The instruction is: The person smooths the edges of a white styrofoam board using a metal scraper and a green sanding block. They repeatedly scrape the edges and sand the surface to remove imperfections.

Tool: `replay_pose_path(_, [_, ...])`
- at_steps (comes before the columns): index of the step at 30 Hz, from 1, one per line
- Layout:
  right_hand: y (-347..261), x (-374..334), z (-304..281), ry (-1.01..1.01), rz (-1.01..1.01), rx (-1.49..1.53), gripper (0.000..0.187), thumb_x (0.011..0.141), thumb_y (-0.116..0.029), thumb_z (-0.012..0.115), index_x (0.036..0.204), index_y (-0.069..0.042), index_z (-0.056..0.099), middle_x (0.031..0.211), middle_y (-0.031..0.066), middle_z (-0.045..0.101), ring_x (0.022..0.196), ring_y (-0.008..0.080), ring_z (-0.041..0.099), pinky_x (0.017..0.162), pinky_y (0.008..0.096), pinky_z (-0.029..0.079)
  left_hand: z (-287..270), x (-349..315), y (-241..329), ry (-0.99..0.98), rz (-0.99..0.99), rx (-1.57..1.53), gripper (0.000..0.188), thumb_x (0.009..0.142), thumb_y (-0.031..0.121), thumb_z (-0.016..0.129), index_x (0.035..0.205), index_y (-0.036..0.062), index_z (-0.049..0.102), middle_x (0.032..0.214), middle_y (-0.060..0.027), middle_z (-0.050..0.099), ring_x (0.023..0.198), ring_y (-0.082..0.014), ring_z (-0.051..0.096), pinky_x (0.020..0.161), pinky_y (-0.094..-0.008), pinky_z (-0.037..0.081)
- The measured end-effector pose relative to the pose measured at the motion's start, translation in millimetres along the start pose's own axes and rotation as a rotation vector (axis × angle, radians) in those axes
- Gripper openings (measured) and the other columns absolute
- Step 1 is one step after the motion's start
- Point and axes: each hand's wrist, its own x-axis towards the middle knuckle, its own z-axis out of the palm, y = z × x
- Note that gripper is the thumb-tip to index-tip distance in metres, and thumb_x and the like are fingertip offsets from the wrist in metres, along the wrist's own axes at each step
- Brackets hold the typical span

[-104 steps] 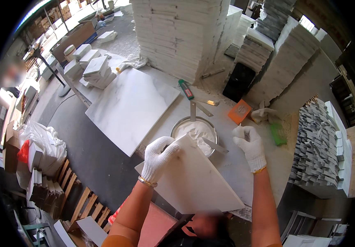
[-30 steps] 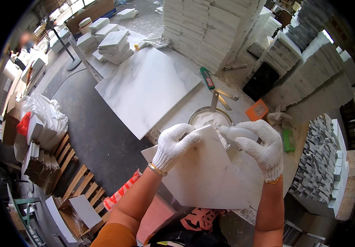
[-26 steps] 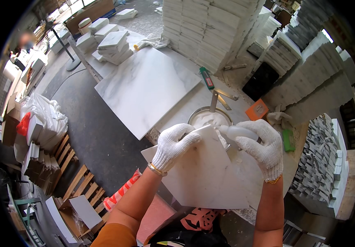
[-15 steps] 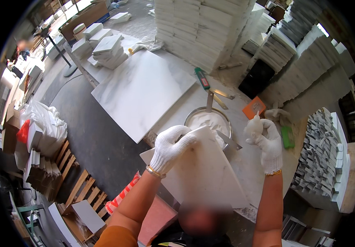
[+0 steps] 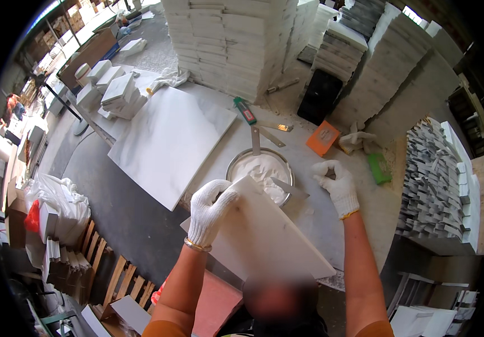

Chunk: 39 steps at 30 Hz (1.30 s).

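Observation:
My left hand (image 5: pixel 211 212), in a white knit glove, grips the upper corner of a white marble slab (image 5: pixel 278 238) held tilted over the near table edge. Just beyond that corner stands a round metal bowl (image 5: pixel 231 164) of white paste (image 5: pixel 255 168). A flat metal scraper blade (image 5: pixel 289 189) lies across the bowl's right side, and another metal strip (image 5: pixel 255 141) rests at its far rim. My gloved right hand (image 5: pixel 337 188) hovers right of the bowl, thumb and fingers curled together; anything between them is too small to make out.
A larger marble slab (image 5: pixel 171 143) lies at left on the table. Farther back are a green-handled tool (image 5: pixel 245 111), an orange box (image 5: pixel 322 139), a crumpled glove or rag (image 5: pixel 357 139) and a green block (image 5: pixel 379 168). Tall tile stacks (image 5: pixel 222 50) and a dark tablet-like panel (image 5: pixel 320 96) stand behind.
The whole view has shifted, moving the scene leftward. My right hand has turned, its raised finger now curled in toward the bowl. The left hand keeps its hold on the slab.

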Motion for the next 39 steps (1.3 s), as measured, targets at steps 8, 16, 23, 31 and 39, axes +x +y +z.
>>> replay_pose_path(8, [-21.5, -35.6, -12.1, 0.294, -0.073, -0.131, 0.031, 0.087, -0.007, 0.073, 0.118, -0.005, 0.066, 0.098, 0.0032, 0.07, 0.085, 0.0117, 0.066, 0.073, 0.0277, 0.054, -3.0, -2.6, -0.6, -0.01, -0.046, -0.011, 0.021, 0.09, 0.016, 0.07, 0.095, -0.0047, 0.071, 0.086, -0.0068, 0.069, 0.081, -0.012, 0.062, 0.076, -0.0273, 0.05])
replay_pose_path(16, [-94.4, -63.5, 33.5, 0.008, -0.234, -0.508, 0.028, 0.086, -0.025, 0.076, 0.111, -0.011, 0.074, 0.088, 0.0094, 0.071, 0.08, 0.0261, 0.069, 0.075, 0.0386, 0.055, 0.6, -0.5, 0.2, -0.005, -0.056, -0.042, 0.018, 0.089, 0.012, 0.069, 0.094, -0.0059, 0.07, 0.09, -0.0069, 0.069, 0.082, -0.0122, 0.061, 0.077, -0.0273, 0.05])
replay_pose_path(23, [-78.7, -49.2, 33.1, 0.014, -0.386, -0.422, 0.023, 0.088, -0.018, 0.071, 0.11, -0.012, 0.076, 0.096, 0.01, 0.073, 0.089, 0.0296, 0.069, 0.079, 0.0385, 0.055, 0.7, -2.0, 3.5, 0.002, -0.045, -0.051, 0.018, 0.089, 0.012, 0.069, 0.093, -0.0061, 0.07, 0.091, -0.0074, 0.069, 0.083, -0.0126, 0.061, 0.078, -0.0274, 0.05])
replay_pose_path(31, [-87.1, -37.5, 39.5, 0.038, -0.216, -0.322, 0.022, 0.089, -0.019, 0.069, 0.108, -0.01, 0.077, 0.102, 0.0113, 0.075, 0.092, 0.0277, 0.071, 0.081, 0.0357, 0.055, 0.9, -1.5, -0.5, -0.005, -0.044, -0.032, 0.019, 0.089, 0.013, 0.07, 0.094, -0.0053, 0.071, 0.09, -0.0076, 0.07, 0.083, -0.0126, 0.062, 0.078, -0.0274, 0.05])
replay_pose_path(39, [-81.4, -30.9, 48.7, -0.163, -0.004, 0.013, 0.026, 0.091, -0.013, 0.066, 0.114, -0.004, 0.075, 0.092, 0.0062, 0.075, 0.076, 0.0132, 0.065, 0.072, 0.027, 0.052, 0.8, -1.6, 3.3, -0.016, -0.068, -0.078, 0.021, 0.091, 0.016, 0.07, 0.096, -0.0045, 0.071, 0.088, -0.0072, 0.07, 0.081, -0.0119, 0.062, 0.077, -0.0272, 0.051])
